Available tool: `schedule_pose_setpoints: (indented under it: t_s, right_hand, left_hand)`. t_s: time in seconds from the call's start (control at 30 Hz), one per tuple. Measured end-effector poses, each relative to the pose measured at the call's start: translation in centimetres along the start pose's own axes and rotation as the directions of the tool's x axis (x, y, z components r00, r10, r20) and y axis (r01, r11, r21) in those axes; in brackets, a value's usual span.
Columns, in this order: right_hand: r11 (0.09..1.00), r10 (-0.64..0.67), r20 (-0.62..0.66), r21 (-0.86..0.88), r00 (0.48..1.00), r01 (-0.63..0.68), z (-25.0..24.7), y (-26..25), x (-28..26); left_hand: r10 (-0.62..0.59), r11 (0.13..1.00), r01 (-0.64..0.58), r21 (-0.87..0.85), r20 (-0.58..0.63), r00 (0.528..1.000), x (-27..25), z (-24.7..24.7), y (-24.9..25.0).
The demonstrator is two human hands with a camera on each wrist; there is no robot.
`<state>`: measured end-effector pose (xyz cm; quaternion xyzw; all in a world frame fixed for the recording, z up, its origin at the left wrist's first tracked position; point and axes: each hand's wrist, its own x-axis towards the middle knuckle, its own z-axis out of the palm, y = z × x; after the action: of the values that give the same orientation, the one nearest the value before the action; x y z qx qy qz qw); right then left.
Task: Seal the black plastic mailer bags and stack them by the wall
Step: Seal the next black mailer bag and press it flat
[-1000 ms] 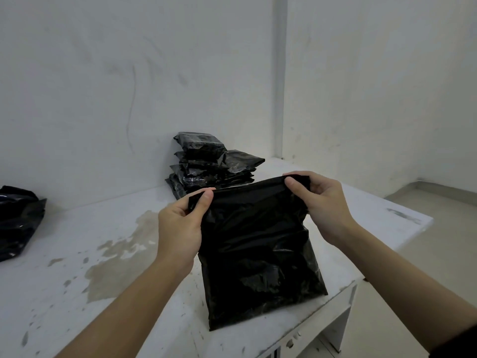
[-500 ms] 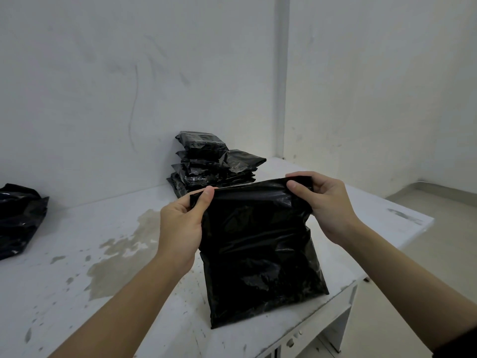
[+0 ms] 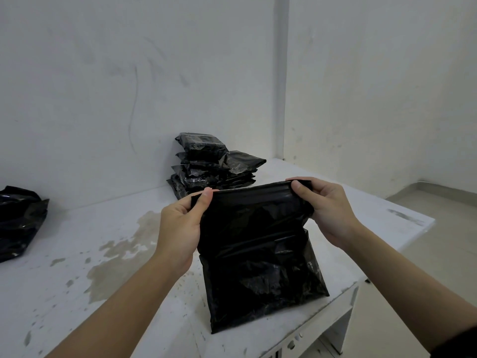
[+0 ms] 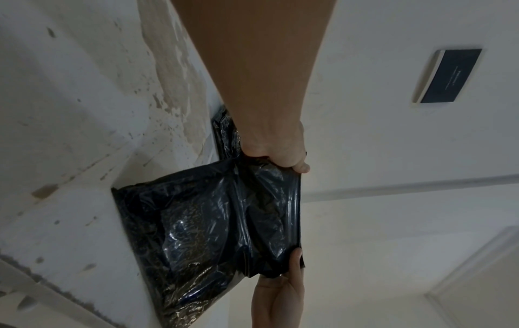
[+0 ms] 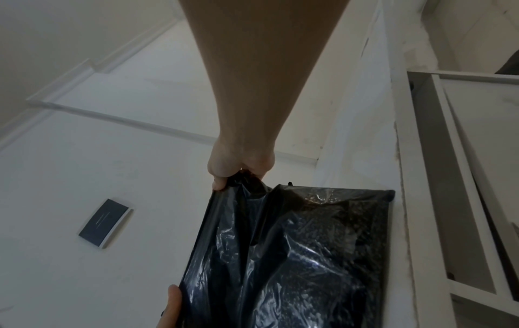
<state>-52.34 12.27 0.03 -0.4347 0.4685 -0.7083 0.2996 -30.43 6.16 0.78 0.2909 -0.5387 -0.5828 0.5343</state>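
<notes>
The bag (image 3: 260, 257) is standing on its bottom edge at the worktop's (image 3: 77, 254) near edge, at about 5 o'clock from the worktop's middle, its top strip folded over. The left hand (image 3: 180, 228) is pinching the top left corner between thumb and fingers, and the right hand (image 3: 325, 210) is pinching the top right corner the same way; both are clamped on the plastic, pulling the top edge taut between them.

By my reading, the sealing step is in hand: the flap is being turned down but does not look pressed flat yet. The next move is probably calling for the flap to be laid straight against the bag's face and rubbed along its length so that it sticks without creases; whether an adhesive strip is exposed cannot be told. After that the bag is due to go on the stack (image 3: 214, 164), which is sitting at 12 o'clock from the bag, against the wall (image 3: 103, 86).

More black plastic (image 3: 20, 220) is lying at 9 o'clock, at the worktop's left end, near the wall. The worktop is white, chipped and speckled, with a large brownish worn patch (image 3: 121, 249) just left of the left hand. White walls are meeting in a corner behind the stack, and pale floor (image 3: 438, 254) is showing at 3 o'clock.
</notes>
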Motion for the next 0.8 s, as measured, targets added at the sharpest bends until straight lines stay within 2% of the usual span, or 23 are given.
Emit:
schedule_pose_setpoints:
  t_s: [0.2,0.43,0.5,0.57,0.63,0.7,0.8]
  right_hand:
    - [0.996,0.083,0.109,-0.035,0.991,-0.079,-0.8,-0.6,0.5]
    - [0.972,0.233,0.277,-0.05,0.932,-0.228,-2.0,-2.7,1.7]
    - [0.962,0.262,0.288,-0.151,0.921,-0.227,-2.2,-3.0,2.0]
    - [0.919,0.297,0.259,-0.338,0.919,-0.202,-2.4,-3.3,2.4]
    - [0.866,0.371,0.199,-0.426,0.907,-0.261,-2.5,-3.7,2.7]
    - [0.851,0.454,0.144,-0.361,0.879,-0.381,-2.3,-3.9,3.0]
    - [0.845,0.532,0.105,-0.127,0.84,-0.519,-1.8,-3.8,2.9]
  left_hand:
    - [-0.038,0.987,0.026,0.159,0.072,0.997,0.7,-0.8,0.6]
    - [-0.102,0.921,0.021,0.388,0.188,0.977,2.1,-2.1,2.3]
    - [-0.115,0.885,0.001,0.465,0.216,0.97,2.4,-2.3,2.8]
    - [-0.116,0.824,-0.02,0.566,0.202,0.972,2.8,-2.7,3.0]
    - [-0.121,0.792,-0.01,0.61,0.174,0.977,3.1,-2.8,3.0]
    - [-0.138,0.822,0.031,0.568,0.147,0.98,3.2,-2.4,2.6]
    - [-0.193,0.899,0.144,0.415,0.081,0.978,3.5,-1.7,1.9]
